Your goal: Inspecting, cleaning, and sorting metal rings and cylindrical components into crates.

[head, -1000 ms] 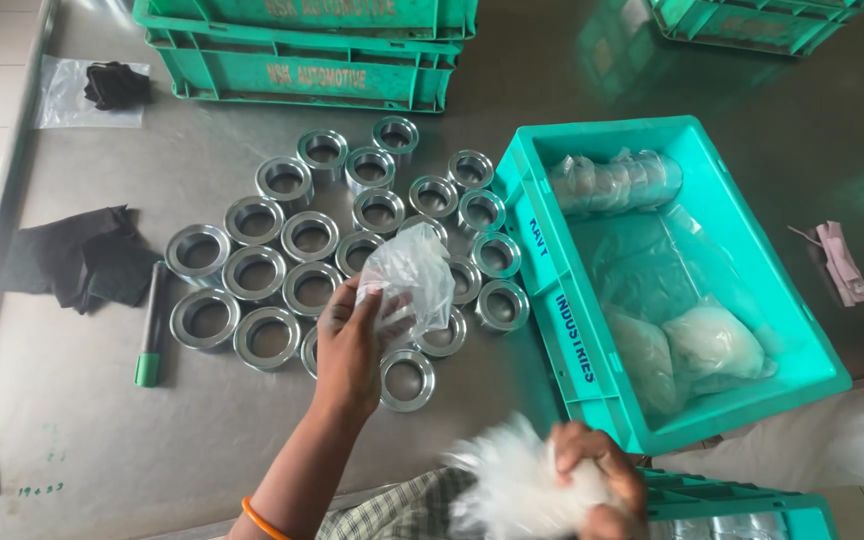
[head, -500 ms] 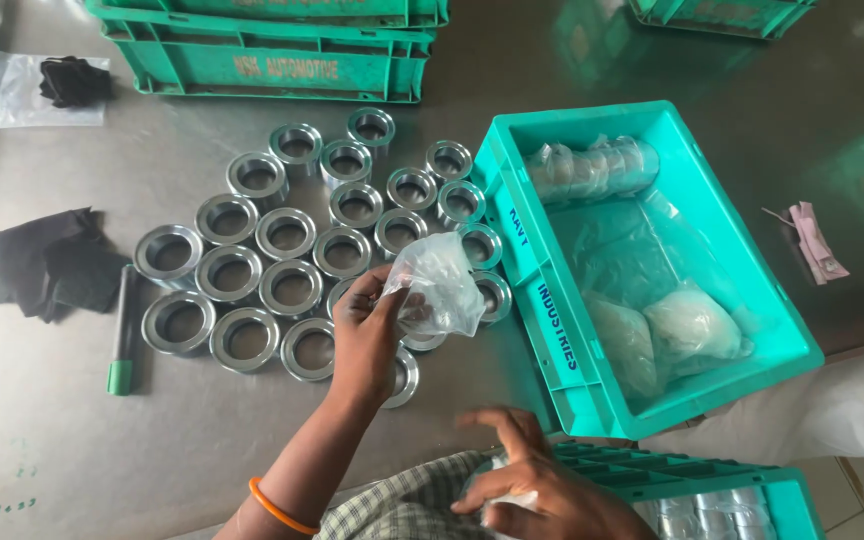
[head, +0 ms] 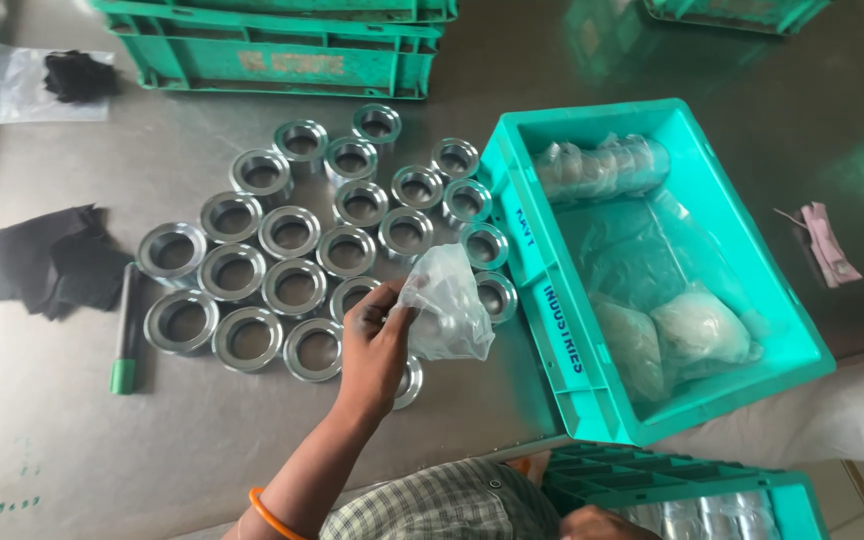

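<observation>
The left hand (head: 372,345) is pinching a clear plastic bag (head: 447,310) over the steel rings (head: 292,235) clustered around it, bagging one; the right hand (head: 592,522), barely visible, grip unclear

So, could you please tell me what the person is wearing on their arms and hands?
The left hand is bare, no glove, with an orange bangle on that forearm. A green-and-white checked shirt shows below. The right hand is barely in view, also ungloved.

Left hand (head: 374,345) outstretched, grip pinched
</observation>
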